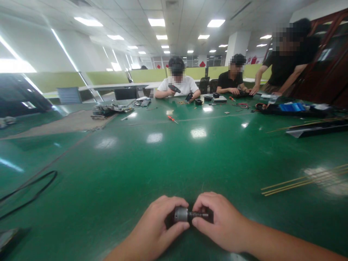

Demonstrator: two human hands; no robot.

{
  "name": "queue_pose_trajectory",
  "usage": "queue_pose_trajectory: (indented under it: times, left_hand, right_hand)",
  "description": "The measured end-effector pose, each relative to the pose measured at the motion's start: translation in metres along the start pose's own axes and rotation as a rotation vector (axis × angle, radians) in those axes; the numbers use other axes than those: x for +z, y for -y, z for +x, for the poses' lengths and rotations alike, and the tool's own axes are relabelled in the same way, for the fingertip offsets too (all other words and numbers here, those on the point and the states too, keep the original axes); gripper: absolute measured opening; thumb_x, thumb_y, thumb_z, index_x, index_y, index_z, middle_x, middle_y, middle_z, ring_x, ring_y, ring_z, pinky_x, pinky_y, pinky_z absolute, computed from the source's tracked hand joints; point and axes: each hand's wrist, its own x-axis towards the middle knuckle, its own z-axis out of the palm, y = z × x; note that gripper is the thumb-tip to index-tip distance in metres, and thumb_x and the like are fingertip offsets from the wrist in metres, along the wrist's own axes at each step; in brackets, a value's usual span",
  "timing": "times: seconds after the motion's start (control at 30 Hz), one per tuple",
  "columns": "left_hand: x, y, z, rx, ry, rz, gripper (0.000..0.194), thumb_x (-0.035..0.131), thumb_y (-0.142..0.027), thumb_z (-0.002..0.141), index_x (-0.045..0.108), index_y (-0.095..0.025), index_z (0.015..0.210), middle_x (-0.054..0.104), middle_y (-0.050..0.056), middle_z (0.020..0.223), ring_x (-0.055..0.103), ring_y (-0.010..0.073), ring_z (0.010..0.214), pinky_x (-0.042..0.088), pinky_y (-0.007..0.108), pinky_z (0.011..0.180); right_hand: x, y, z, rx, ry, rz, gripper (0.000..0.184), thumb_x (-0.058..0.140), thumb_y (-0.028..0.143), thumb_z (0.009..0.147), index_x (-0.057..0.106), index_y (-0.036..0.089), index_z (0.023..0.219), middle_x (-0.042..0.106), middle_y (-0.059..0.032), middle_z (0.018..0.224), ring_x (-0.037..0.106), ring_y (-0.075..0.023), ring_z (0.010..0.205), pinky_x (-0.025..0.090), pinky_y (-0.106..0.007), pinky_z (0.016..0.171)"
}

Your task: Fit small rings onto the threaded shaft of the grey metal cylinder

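Low in the middle of the view, my two hands hold a metal part with a grey cylindrical head and a thinner dark shaft with a spring-like coil [181, 214]. My left hand [160, 221] is closed round the grey cylinder, thumb below and fingers above. My right hand [220, 221] pinches the dark shaft, whose thin tip points right. The part lies level, just above or on the green table; I cannot tell which. The fingers partly cover both ends.
Thin brass-coloured rods [299, 181] lie at the right. A black cable [40, 188] loops at the left. Farther off lies an orange-handled screwdriver [171, 118] on the green table [136, 163]. Several people sit or stand beyond; one in white [178, 87] holds a drill [174, 88].
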Motion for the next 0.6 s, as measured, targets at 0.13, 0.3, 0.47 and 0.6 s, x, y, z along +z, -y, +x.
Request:
queue_pose_trajectory:
  times: [0.13, 0.3, 0.47, 0.6]
  left_hand:
    - [-0.0001, -0.0012, 0.0009, -0.004, -0.002, -0.005, 0.025, 0.064, -0.036, 0.092, 0.060, -0.030, 0.117, 0.067, 0.001, 0.105, 0.061, 0.0211, 0.095, 0.046, 0.033, 0.084]
    - [-0.0004, -0.0012, 0.0016, 0.003, 0.001, -0.005, 0.025, 0.064, -0.036, 0.093, 0.059, -0.031, 0.117, 0.067, 0.001, 0.106, 0.061, 0.0211, 0.096, 0.046, 0.033, 0.084]
    - [-0.0007, -0.0010, 0.0004, 0.011, -0.002, -0.005, 0.025, 0.063, -0.035, 0.093, 0.060, -0.029, 0.116, 0.067, 0.001, 0.105, 0.061, 0.0211, 0.095, 0.046, 0.033, 0.084]
    - [-0.0012, -0.0002, 0.0000, 0.014, -0.007, 0.005, 0.025, 0.063, -0.035, 0.092, 0.059, -0.030, 0.117, 0.067, 0.001, 0.106, 0.060, 0.0214, 0.095, 0.046, 0.034, 0.084]
  right_hand:
    - [-0.0008, 0.0011, -0.0006, 0.005, 0.008, 0.002, 0.007, 0.069, 0.018, 0.078, 0.065, 0.020, 0.083, 0.066, 0.0020, 0.081, 0.060, -0.0160, 0.079, 0.039, -0.028, 0.073]
    - [-0.0010, 0.0014, -0.0010, 0.008, 0.010, -0.003, 0.007, 0.069, 0.018, 0.078, 0.065, 0.021, 0.082, 0.066, 0.0024, 0.081, 0.059, -0.0159, 0.079, 0.038, -0.028, 0.073]
    - [-0.0006, 0.0004, -0.0002, 0.005, 0.010, -0.001, 0.007, 0.069, 0.017, 0.077, 0.064, 0.021, 0.081, 0.065, 0.0029, 0.080, 0.059, -0.0153, 0.078, 0.038, -0.027, 0.072]
    - [-0.0012, 0.0006, 0.0010, 0.011, 0.013, -0.007, 0.007, 0.069, 0.018, 0.077, 0.065, 0.021, 0.082, 0.065, 0.0026, 0.080, 0.059, -0.0157, 0.078, 0.038, -0.027, 0.072]
